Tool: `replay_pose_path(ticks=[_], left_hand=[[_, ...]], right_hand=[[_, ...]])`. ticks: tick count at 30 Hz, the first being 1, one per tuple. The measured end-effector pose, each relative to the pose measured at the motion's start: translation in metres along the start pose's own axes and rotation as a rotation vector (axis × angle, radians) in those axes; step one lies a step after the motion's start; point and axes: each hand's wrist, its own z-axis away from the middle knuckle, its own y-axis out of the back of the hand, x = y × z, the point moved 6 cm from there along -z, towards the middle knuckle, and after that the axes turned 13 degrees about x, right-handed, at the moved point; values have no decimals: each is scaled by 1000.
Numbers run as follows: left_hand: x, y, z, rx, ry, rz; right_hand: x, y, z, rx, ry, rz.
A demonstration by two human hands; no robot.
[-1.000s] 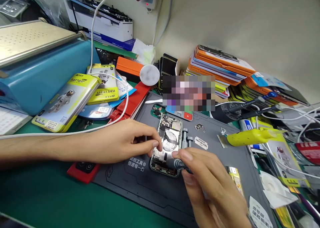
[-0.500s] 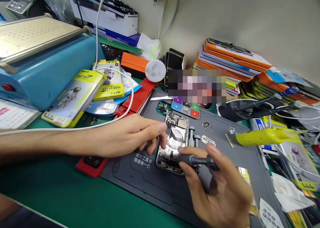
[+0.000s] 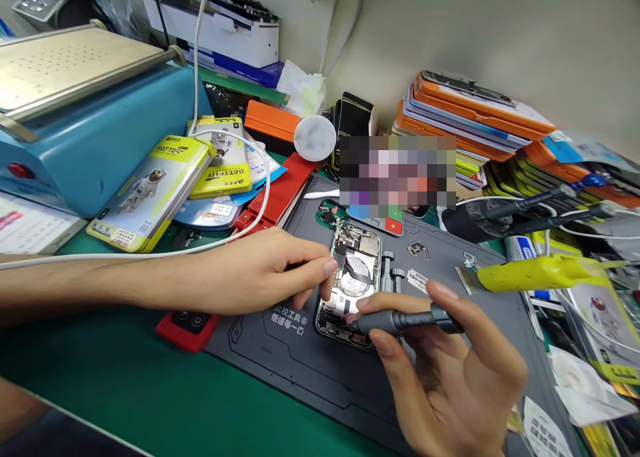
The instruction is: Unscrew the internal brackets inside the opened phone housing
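The screwdriver (image 3: 395, 321) has tilted, the phone (image 3: 355, 275) left of the right grip (image 3: 457, 377).

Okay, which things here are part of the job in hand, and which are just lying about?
Probably the job:
opened phone
grey handheld tool in right hand
dark mat

Probably lying about:
orange box
razor blade
yellow tube

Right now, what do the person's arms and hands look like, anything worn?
The left hand and its forearm are bare: no glove, ring, watch or sleeve shows. The right hand is also ungloved, with no ring in view; its wrist lies outside the picture.
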Motion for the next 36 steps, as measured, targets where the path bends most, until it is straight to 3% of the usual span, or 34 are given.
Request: replay_pose_path(ticks=[9, 20, 32, 36], left_hand=[[1, 0, -1, 11, -52, -22], [2, 0, -2, -2, -74, -15], [-1, -1, -2, -1, -80, -38], [0, -1, -1, -4, -87, -29]], right_hand=[[-1, -12, 11, -74, 109, 9], [0, -12, 10, -76, 153, 34], [1, -8, 3, -38, 66, -23], [0, -9, 5, -47, 104, -6]])
